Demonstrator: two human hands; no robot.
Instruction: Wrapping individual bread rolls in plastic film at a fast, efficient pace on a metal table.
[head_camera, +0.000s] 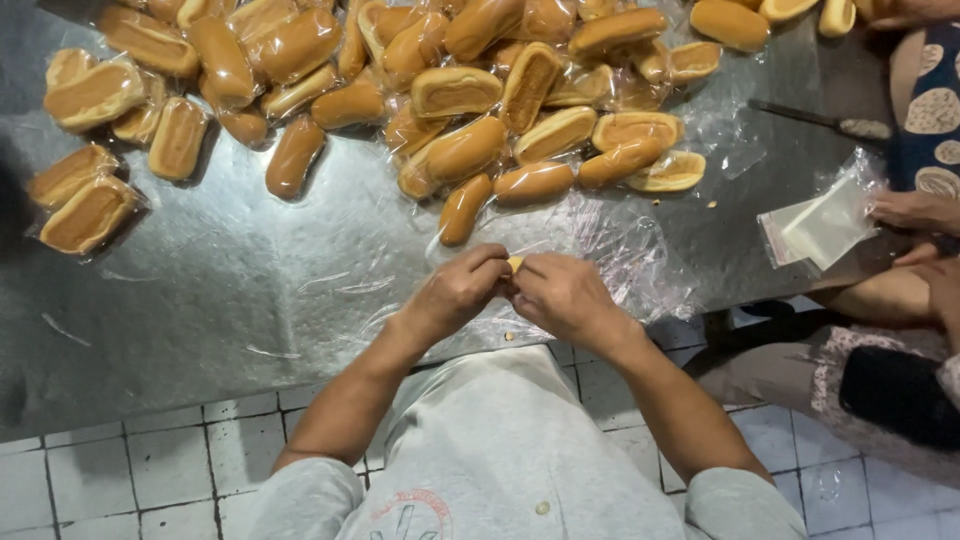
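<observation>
Both hands meet at the near edge of the steel table (200, 290), over a spread of clear plastic wrap (610, 255). The left hand (455, 292) and the right hand (565, 297) are curled together, fingertips pinching a small yellowish piece (514, 263), probably bread, though little of it shows between them. Beyond lies a heap of oblong bread rolls (455, 92), many in clear bags. At the right edge, another person's hand (915, 210) rests on a stack of empty clear bags (820, 228), with a knife (815, 118) lying further back.
</observation>
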